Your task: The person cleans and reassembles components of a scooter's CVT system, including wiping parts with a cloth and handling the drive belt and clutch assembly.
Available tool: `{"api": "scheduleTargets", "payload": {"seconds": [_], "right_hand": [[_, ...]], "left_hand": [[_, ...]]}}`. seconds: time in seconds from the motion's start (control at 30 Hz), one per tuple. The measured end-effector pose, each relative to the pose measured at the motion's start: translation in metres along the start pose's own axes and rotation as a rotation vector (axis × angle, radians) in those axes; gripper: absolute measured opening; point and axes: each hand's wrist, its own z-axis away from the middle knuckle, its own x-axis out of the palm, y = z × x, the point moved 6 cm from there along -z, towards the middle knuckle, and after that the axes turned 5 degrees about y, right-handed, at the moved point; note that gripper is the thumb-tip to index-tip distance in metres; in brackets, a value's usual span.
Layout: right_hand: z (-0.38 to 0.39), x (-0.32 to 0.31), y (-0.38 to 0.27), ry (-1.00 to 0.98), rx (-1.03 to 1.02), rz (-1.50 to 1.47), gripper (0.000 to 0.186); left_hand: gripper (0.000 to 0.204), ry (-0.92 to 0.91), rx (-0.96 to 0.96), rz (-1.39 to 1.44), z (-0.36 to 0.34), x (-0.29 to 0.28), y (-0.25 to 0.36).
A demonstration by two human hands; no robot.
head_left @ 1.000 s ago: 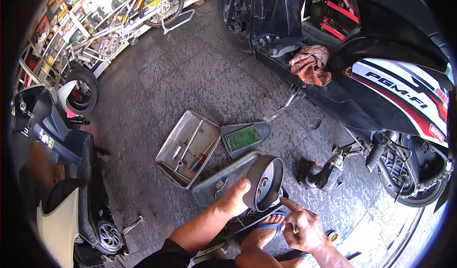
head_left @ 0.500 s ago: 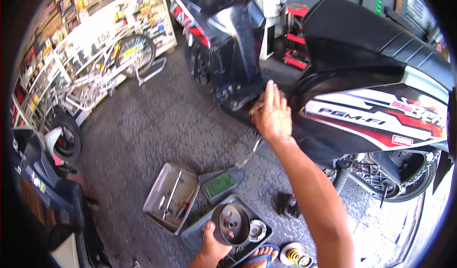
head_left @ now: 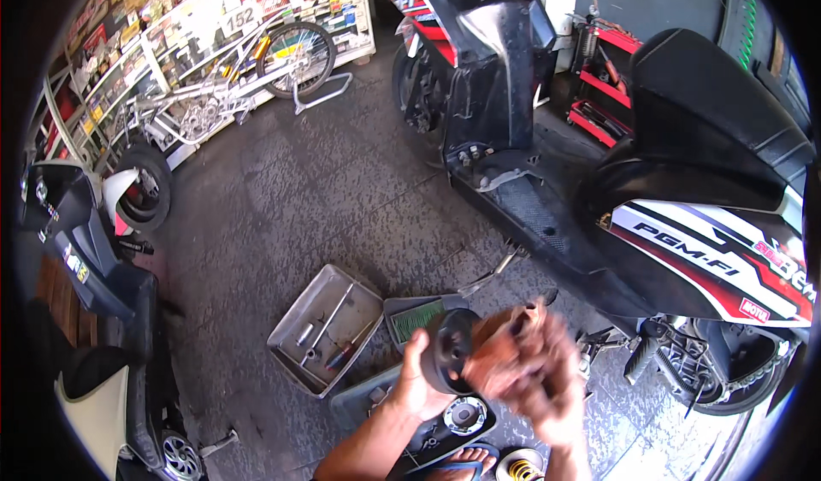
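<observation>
A dark round clutch bell (head_left: 445, 353) is gripped at its near side by my left hand (head_left: 416, 389), thumb up along the edge. It is tipped on its side above a grey parts tray (head_left: 340, 406). My right hand (head_left: 558, 395), partly smeared by motion, is closed on a reddish-brown rag (head_left: 511, 344). The rag lies against the bell's right side and hides part of it. Beneath my hands, a ring-shaped clutch part (head_left: 465, 415) rests in the tray.
To the left stands a metal pan (head_left: 291, 331) with a long wrench (head_left: 329, 325) and a screwdriver (head_left: 344, 354). A green filter (head_left: 417, 318) lies beside it. The scooter (head_left: 547, 224) fills the right; a yellow spring (head_left: 523, 471) is by my foot.
My right hand has come back from the scooter's footboard and now holds the rag against the clutch bell. My left hand has raised and tilted the bell. The view has shifted.
</observation>
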Motion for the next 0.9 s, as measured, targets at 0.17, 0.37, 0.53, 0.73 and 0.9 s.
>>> {"api": "scheduleTargets", "payload": {"seconds": [0.17, 0.37, 0.53, 0.73, 0.9], "right_hand": [[0.072, 0.002, 0.052, -0.228, -0.549, 0.993, 0.086], [0.100, 0.000, 0.023, 0.415, 0.307, 0.157, 0.090], [0.092, -0.012, 0.016, 0.034, -0.312, 1.148, 0.074], [0.117, -0.020, 0.052, 0.086, 0.029, 0.767, 0.064], [0.118, -0.058, 0.051, 0.490, 0.064, 0.560, 0.064]], "left_hand": [[0.084, -0.674, -0.293, 0.493, 0.013, 0.033, -0.054], [0.102, -0.244, 0.125, -0.246, 0.036, 0.016, -0.095], [0.098, -0.300, 0.059, -0.375, 0.049, 0.014, -0.098], [0.093, -0.147, 0.058, -0.167, 0.032, 0.002, -0.096], [0.104, 0.230, 0.433, -1.420, 0.007, -0.054, -0.059]]}}
